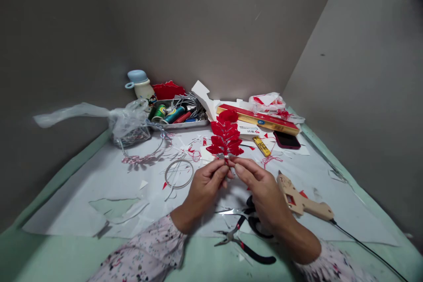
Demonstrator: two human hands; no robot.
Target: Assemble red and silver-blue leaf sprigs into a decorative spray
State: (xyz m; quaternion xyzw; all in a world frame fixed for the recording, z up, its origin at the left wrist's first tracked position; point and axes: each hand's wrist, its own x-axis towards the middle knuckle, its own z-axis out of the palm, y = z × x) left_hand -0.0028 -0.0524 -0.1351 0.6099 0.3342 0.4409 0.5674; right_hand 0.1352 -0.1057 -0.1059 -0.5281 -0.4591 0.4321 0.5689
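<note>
Upright above the middle of the table stands a red leaf-shaped fabric spray (226,134), with paired leaflets along its stem and small pale beads down the centre. My left hand (207,185) pinches the base of its stem between thumb and fingers. Against the same spot, the thumb and fingertips of my right hand (259,185) are closed on the stem from the other side. Below my hands lie open pliers (231,239) with black and red handles. Black-handled scissors (259,224) rest partly hidden under my right wrist.
A beige glue gun (307,205) with a cord lies at right. Behind are a phone (287,139), a yellow tool (262,146), a red-gold box (264,120) and a metal tray (180,124) of thread spools. At left sit a wire ring (166,178), a plastic bag (127,119) and a bottle (142,88).
</note>
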